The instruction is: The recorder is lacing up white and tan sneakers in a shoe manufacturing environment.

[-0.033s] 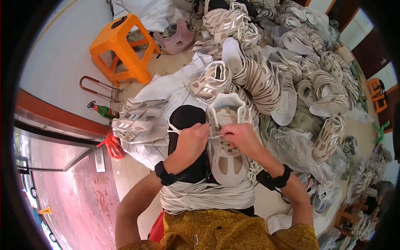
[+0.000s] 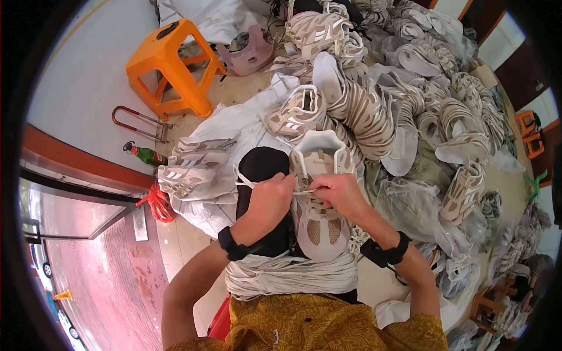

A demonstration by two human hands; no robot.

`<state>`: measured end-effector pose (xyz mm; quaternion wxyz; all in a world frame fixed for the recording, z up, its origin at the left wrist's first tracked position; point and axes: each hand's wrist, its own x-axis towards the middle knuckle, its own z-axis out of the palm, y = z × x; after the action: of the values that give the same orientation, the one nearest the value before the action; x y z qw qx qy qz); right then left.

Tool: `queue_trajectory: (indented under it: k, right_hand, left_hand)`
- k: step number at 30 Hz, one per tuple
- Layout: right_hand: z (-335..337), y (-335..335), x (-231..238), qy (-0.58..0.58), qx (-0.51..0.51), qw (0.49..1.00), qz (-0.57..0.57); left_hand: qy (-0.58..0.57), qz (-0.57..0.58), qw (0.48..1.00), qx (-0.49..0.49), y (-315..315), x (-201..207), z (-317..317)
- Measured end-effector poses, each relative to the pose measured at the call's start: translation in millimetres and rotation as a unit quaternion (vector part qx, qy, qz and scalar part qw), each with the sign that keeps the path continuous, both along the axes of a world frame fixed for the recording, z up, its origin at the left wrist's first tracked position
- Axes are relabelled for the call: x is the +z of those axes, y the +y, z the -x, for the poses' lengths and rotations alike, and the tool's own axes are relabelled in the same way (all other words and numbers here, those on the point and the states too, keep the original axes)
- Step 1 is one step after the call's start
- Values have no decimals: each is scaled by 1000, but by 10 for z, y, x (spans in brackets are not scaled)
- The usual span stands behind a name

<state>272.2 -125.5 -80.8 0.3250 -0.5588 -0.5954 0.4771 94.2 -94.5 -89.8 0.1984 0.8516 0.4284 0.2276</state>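
Observation:
A beige and white shoe upper [image 2: 321, 231] lies on my lap, its toe toward me and its collar away. Over its lacing area my right hand [image 2: 336, 192] pinches a white shoelace [image 2: 303, 192]. Just left of the shoe, my left hand [image 2: 274, 196] is closed on the same lace, which runs short between both hands. One lace end loops out past the left hand over my black-clad left knee [image 2: 262, 164]. Across my lap lies a thick bundle of white laces [image 2: 287, 277]. The left fingertips are partly hidden by the hand.
Stacked shoe uppers [image 2: 366, 117] pile up ahead and to the right, with plastic bags [image 2: 410, 205] among them. Left are an orange stool [image 2: 172, 67], a green bottle [image 2: 145, 154], a red bag [image 2: 158, 203] and a glass door [image 2: 76, 210]. A white woven sack [image 2: 252, 128] lies under some uppers.

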Motion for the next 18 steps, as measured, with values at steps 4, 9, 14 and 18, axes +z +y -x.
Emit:
queue_trajectory:
  k: [4,9,14,18]
  right_hand:
    - [-5,-22,2,24,-1,999,23]
    - [-26,-28,13,32,0,999,29]
    - [-4,-48,-9,81,-18,995,49]
    - [-2,-105,-38,149,-28,985,78]
  left_hand:
    - [30,-29,999,-21,-40,-91,-41]
    - [-76,19,997,-20,-49,-93,-78]
    - [-6,-79,997,-13,-121,-170,-75]
    - [106,-180,975,-80,-125,-97,-114]
